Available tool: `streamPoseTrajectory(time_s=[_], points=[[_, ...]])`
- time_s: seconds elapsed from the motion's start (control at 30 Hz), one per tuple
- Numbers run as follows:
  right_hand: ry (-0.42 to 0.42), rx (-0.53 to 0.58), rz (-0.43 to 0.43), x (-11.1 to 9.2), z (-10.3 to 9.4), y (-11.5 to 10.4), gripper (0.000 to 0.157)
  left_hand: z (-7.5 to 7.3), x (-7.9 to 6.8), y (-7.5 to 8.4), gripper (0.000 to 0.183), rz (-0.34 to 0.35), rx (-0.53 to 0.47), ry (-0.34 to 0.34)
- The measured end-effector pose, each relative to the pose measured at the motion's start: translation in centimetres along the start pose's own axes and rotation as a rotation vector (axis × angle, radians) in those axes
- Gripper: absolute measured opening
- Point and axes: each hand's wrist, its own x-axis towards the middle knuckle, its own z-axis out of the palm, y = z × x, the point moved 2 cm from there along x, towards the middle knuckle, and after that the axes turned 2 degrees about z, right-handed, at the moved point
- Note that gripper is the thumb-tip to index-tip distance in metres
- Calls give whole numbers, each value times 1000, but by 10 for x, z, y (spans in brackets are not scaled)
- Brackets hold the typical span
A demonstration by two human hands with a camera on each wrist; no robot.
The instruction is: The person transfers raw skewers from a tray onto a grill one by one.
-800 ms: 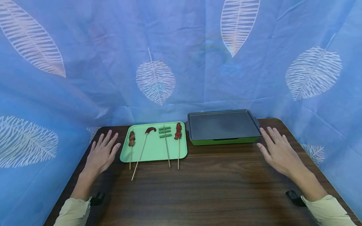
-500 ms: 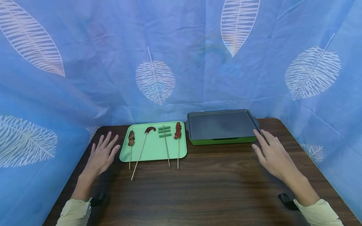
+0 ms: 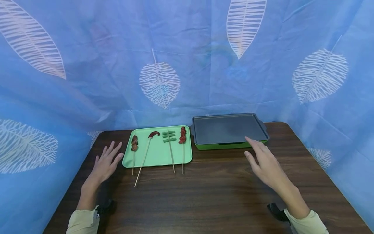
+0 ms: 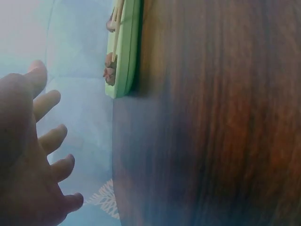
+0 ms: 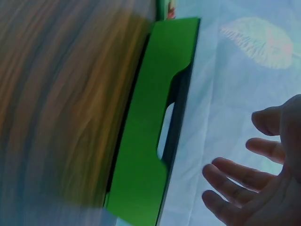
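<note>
My left hand [image 3: 104, 165] hovers with fingers spread just left of the light green tray [image 3: 157, 157], holding nothing. Across the tray lie a brown meat skewer [image 3: 134, 143], a skewer with a dark red curled tentacle-like piece [image 3: 153, 134], a skewer of green bean-like pieces [image 3: 169, 136] and a red meat skewer [image 3: 182, 135]. Their sticks jut over the tray's front edge. My right hand [image 3: 267, 167], fingers extended and empty, is in front of the grill's right half. The grill has a dark flat plate [image 3: 230, 128] on a green base [image 5: 146, 122].
Tray and grill stand side by side at the back of the dark wooden table [image 3: 198, 195]. Behind them hangs a blue cloth [image 3: 193, 65] printed with white leaves. Black wrist straps [image 3: 276, 213] sit at the sleeves.
My right hand has moved left, from beside the grill's right end to in front of its right half. The left hand has shifted only slightly. Skewers, tray and grill stay in place.
</note>
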Motion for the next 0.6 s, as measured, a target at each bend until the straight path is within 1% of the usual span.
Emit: streamPoseTrajectory(time_s=[0.17, 0.3, 0.47, 0.6], points=[[-30, 40, -3, 3, 12, -19, 57, 8, -2, -4, 64, -8, -27, -42], [-85, 78, 1, 7, 27, -37, 58, 14, -5, -6, 64, -17, -43, -81], [-126, 141, 17, 18, 38, -57, 60, 14, -4, -4, 64, -23, -51, -99], [-167, 188, 30, 26, 50, -69, 58, 15, -1, -3, 65, -37, -55, -135]])
